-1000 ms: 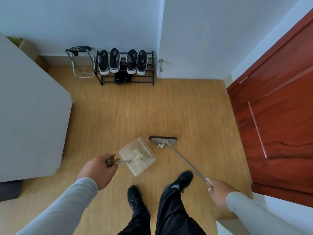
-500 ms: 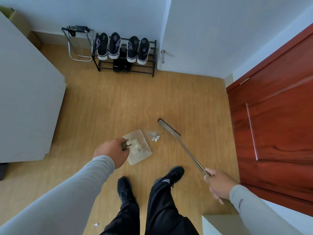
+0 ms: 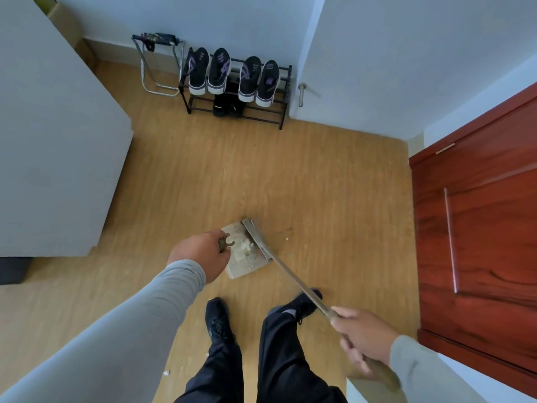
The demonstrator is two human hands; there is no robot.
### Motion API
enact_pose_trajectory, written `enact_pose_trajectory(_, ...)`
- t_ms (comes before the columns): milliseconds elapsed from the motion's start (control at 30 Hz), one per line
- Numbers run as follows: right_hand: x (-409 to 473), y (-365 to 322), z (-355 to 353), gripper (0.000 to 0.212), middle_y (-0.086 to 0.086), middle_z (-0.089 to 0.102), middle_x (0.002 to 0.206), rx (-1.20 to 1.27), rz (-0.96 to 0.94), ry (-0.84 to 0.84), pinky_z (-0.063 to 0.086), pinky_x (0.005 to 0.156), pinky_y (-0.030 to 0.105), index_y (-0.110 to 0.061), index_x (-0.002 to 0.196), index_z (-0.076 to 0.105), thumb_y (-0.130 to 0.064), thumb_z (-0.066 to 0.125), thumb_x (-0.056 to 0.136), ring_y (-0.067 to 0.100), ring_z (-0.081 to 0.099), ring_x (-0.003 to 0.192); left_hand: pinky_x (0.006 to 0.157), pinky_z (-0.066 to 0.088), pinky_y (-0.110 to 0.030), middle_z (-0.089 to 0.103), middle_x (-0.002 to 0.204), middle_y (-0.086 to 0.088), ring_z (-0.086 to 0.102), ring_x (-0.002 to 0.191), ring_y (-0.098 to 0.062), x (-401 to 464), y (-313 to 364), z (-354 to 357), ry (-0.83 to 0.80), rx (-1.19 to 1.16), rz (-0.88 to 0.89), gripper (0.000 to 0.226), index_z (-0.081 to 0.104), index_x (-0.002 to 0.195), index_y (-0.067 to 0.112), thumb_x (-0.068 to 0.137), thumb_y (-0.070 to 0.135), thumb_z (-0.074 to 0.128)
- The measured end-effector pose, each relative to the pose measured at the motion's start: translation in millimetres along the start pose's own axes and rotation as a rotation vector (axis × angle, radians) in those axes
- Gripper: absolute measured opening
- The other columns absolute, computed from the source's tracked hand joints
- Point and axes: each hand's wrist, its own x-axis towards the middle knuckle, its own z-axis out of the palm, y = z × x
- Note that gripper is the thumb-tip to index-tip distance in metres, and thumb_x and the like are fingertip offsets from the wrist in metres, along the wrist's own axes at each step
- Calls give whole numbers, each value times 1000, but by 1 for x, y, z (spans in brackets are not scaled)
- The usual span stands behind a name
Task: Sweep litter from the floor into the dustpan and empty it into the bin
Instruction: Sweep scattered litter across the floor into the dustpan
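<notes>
While the left hand curls round the handle of the clear dustpan sitting on the wood floor, the broom head rests on the pan's open edge, white litter inside. Right hand grips the broom's stick tight.

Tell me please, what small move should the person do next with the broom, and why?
Probably one more short stroke: move the broom head back out to the small white scrap on the floor just right of the dustpan and sweep it in. The right hand holds the broom handle, the left hand holds the dustpan's handle, and the pale litter lies inside.
</notes>
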Motion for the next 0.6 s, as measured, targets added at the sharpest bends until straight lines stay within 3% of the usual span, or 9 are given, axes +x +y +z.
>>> enact_pose_trajectory(200, -7, 5, -13, 55, 5, 57, 60, -65, -17, 172, 46, 39, 29, -27, 156, 32, -23, 46, 102, 16, 48, 41, 54, 47, -24, 62, 79, 17, 61, 67, -10, -2, -1, 1, -2, -8, 2, 32, 56, 126, 40, 96, 46, 45)
enact_pose_trajectory(333, 34, -14, 4, 55, -1, 60, 91, -219, -29, 293, 47, 45, 26, -22, 157, 28, -23, 38, 102, 15, 57, 54, 59, 53, -26, 65, 84, 14, 63, 71, -13, -2, -2, 5, 9, -12, -2, 33, 56, 127, 40, 95, 46, 45)
enact_pose_trajectory(400, 48, -24, 23, 53, 5, 62, 100, -251, -32, 255, 54, 57, 32, -14, 153, 34, -17, 38, 101, 16, 55, 56, 55, 49, -25, 64, 85, 14, 62, 71, -12, -2, -3, 6, 13, -11, -3, 35, 54, 130, 40, 96, 46, 46)
enact_pose_trajectory(467, 51, -28, 42, 47, 8, 56, 87, -220, -61, 174, 54, 64, 33, -3, 144, 45, -12, 41, 98, 13, 47, 56, 52, 44, -24, 62, 85, 15, 60, 71, -12, -1, -3, 7, 18, -16, -1, 37, 54, 132, 39, 97, 45, 46)
enact_pose_trajectory(500, 48, -27, 45, 44, 6, 52, 77, -191, -67, 118, 50, 56, 28, -5, 142, 48, -13, 41, 99, 12, 45, 53, 51, 42, -24, 62, 86, 15, 60, 72, -12, -1, -2, 7, 23, -18, 0, 37, 54, 132, 39, 97, 45, 46)
enact_pose_trajectory(600, 21, -18, 28, 29, 2, 47, 62, 45, -30, -57, 40, 38, 24, -34, 132, 47, -28, 47, 103, 11, 41, 41, 50, 42, -24, 63, 84, 15, 61, 70, -11, 0, -2, 6, 23, -18, 3, 35, 56, 128, 39, 96, 46, 45)
